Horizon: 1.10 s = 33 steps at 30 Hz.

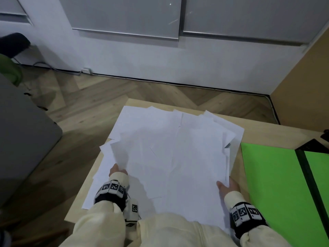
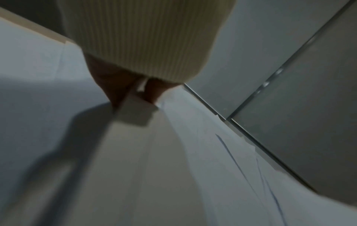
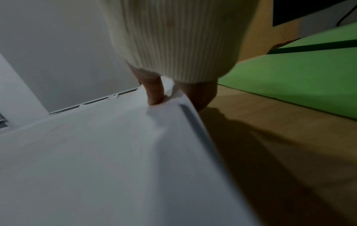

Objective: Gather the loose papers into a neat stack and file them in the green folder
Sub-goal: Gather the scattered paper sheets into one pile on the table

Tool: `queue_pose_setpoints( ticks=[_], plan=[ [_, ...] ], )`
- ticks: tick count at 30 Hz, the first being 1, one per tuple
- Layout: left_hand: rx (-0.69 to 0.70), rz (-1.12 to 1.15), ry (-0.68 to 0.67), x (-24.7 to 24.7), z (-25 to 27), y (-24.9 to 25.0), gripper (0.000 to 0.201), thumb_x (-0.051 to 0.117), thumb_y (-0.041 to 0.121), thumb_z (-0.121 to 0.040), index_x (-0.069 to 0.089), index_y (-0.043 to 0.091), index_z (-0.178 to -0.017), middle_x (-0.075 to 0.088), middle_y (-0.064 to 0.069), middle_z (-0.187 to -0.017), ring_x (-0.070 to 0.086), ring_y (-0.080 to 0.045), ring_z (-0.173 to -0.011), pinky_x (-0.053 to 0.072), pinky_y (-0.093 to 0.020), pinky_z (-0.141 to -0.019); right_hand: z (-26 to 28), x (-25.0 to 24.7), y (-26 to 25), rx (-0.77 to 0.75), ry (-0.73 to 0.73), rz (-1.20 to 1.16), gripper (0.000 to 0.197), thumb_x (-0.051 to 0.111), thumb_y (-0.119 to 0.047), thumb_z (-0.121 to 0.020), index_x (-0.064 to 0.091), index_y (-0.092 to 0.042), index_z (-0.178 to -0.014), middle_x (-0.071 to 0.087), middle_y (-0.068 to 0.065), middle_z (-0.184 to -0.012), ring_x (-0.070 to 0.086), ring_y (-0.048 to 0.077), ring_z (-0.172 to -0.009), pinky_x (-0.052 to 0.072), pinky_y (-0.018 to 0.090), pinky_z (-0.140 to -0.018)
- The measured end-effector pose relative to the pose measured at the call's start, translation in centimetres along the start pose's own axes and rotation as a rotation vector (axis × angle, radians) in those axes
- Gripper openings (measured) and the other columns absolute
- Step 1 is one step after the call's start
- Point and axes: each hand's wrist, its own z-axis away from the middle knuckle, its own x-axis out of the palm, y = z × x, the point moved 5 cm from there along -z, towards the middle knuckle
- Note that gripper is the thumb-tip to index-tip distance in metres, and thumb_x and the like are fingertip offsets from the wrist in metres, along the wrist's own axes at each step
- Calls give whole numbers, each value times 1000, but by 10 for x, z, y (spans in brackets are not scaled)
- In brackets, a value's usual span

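Observation:
A loose, fanned-out pile of white papers covers the middle of the light wooden table. My left hand pinches the pile's left edge, thumb on one side of the papers and fingers on the other. My right hand pinches the right edge, its thumb pressing on the top sheet and its fingers under it. That edge is lifted off the table. The green folder lies open flat to the right, with a dark spine.
A dark object sits at the folder's far corner. A grey block stands on the wooden floor to the left, with a black chair behind it. White cabinets line the far wall.

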Motion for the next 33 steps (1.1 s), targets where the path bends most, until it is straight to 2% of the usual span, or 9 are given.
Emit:
queue_pose_setpoints(
  ticks=[6,9,12,14,17,23,27,30,33],
  plan=[
    [100,-72,-143,12,0,7,35,54,3,-87,55,-7,-120,60,-20,-104,56,-32,-97,41,-32,-84,-5,-7,-13,15,-26,-24,40,50,-2,-90,50,4,-130,59,25,-125,58,36,-108,43,35,-90],
    [95,-80,-235,27,6,21,40,48,2,-91,48,-6,-130,57,-19,-127,54,-35,-117,42,-33,-93,-6,9,-16,-6,-118,79,38,49,-2,-90,53,3,-127,60,22,-124,57,31,-101,39,28,-84],
    [-8,10,-291,39,9,37,42,46,0,-91,46,-10,-131,50,-24,-136,48,-37,-126,39,-39,-104,-6,25,-19,-14,-195,127,40,54,-5,-88,52,3,-127,56,20,-132,55,30,-112,42,32,-97],
    [-24,58,-271,41,10,44,50,52,16,-87,46,-9,-130,51,-23,-135,49,-36,-126,38,-39,-104,-2,33,-22,-23,-255,145,53,62,-13,-85,45,2,-134,48,17,-140,46,32,-129,36,36,-107],
    [18,167,-230,50,20,42,44,54,24,-90,54,-5,-122,60,-19,-109,57,-32,-103,43,-36,-91,4,37,-25,-61,-272,149,67,67,-24,-82,39,-3,-139,42,12,-145,39,29,-135,31,36,-111],
    [122,-125,-316,78,44,35,34,51,25,-89,61,7,-116,67,-15,-111,63,-32,-104,48,-38,-98,2,19,-28,-111,-174,49,39,65,-10,-83,59,3,-119,64,17,-120,59,29,-112,41,28,-89],
    [217,-327,-439,86,55,41,23,57,29,-87,61,13,-104,61,-7,-100,62,-26,-99,49,-32,-89,0,21,-27,-103,-208,51,41,65,-6,-83,57,2,-122,63,13,-120,59,27,-109,40,26,-90],
    [248,-156,-309,69,33,53,14,58,26,-85,64,17,-76,65,-8,-82,61,-23,-80,52,-31,-83,-5,19,-24,-109,-157,53,37,58,3,-85,56,5,-122,62,21,-123,60,29,-108,41,28,-90],
    [159,-11,-49,35,0,61,16,58,19,-81,71,15,-90,71,-10,-98,65,-29,-92,51,-29,-88,-9,6,-22,-59,-102,57,37,51,8,-85,57,6,-121,62,22,-123,58,26,-102,39,27,-85]
  ],
)
